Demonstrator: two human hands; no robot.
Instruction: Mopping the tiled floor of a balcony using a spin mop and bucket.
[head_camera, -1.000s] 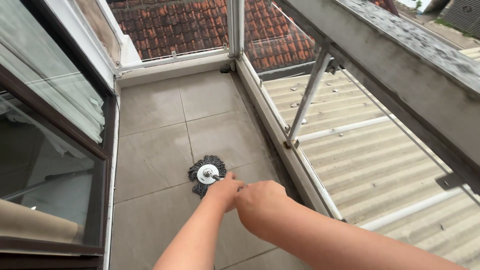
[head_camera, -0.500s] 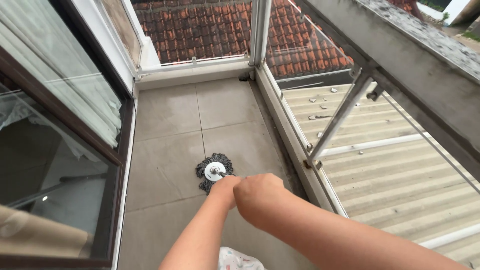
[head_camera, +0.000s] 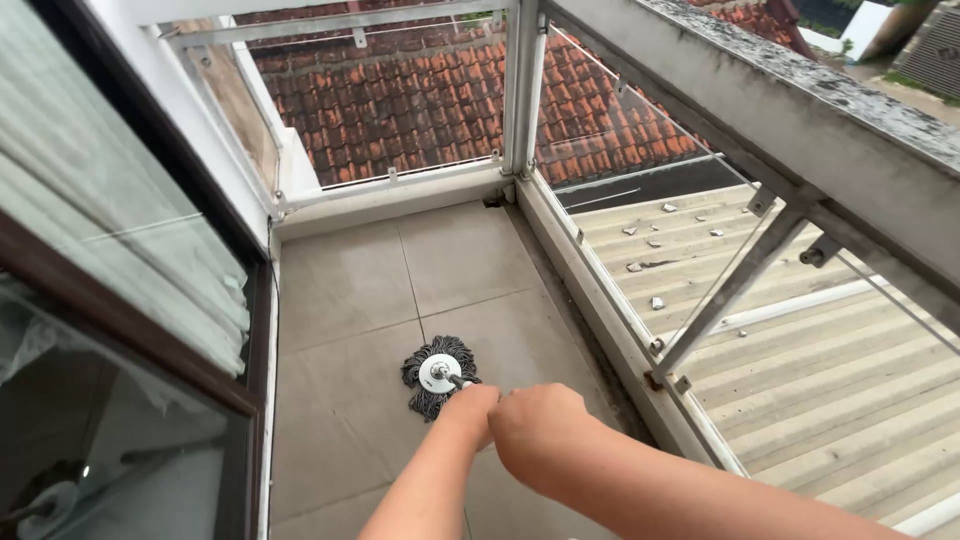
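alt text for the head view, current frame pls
Both hands, left hand ahead of right hand, grip a mop handle whose round grey string mop head rests on a tiled balcony floor. A glass railing on the right overlooks corrugated roofing and red roof tiles; a dark-framed window is on the left.

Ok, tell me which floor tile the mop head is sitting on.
The mop head sits on the near right tile, by the glass railing, its strands lapping the grout line leftward.
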